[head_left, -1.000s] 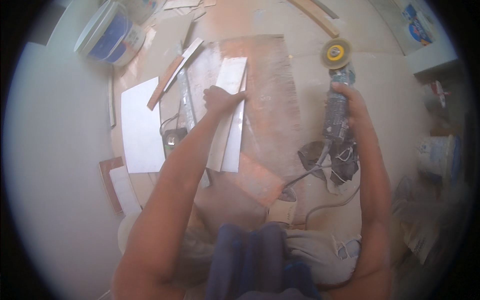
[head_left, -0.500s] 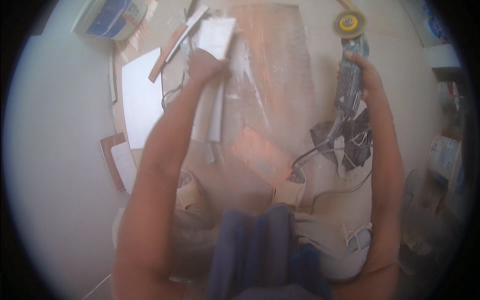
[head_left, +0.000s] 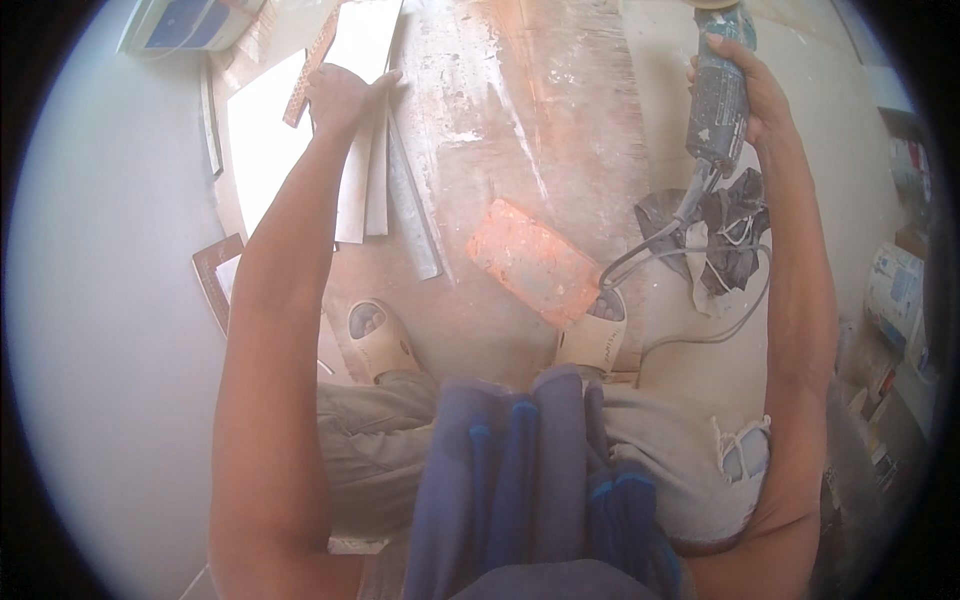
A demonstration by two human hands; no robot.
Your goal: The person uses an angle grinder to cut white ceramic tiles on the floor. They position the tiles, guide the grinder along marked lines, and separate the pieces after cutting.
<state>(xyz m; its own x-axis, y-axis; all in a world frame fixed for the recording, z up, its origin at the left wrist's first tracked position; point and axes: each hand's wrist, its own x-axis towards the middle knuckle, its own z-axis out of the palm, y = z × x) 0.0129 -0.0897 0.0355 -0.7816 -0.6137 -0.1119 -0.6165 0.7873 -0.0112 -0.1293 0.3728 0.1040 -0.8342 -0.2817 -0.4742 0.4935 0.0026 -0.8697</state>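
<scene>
My left hand (head_left: 338, 98) grips a long white tile strip (head_left: 366, 32) over the boards, at the left of the work area. A second narrow white strip (head_left: 378, 180) lies along it, and a grey metal bar (head_left: 412, 205) rests just to the right. My right hand (head_left: 762, 95) is wrapped round the body of a dark, dusty angle grinder (head_left: 718, 115), held off to the right. Its disc (head_left: 712, 4) is mostly cut off by the top edge. The grinder's cord (head_left: 690, 205) trails down toward my foot.
An orange brick-like block (head_left: 535, 262) lies before my sandalled right foot (head_left: 597, 330). Worn boards (head_left: 580, 130) cover the floor. A crumpled black bag (head_left: 735, 230) sits under the grinder. White tile sheets (head_left: 265, 130) and a bucket (head_left: 190, 25) are at left; another bucket (head_left: 893, 290) stands right.
My left hand has moved left with the white strip, uncovering the metal bar. The grinder in my right hand sits higher and further right in the picture. The dusty haze looks thinner.
</scene>
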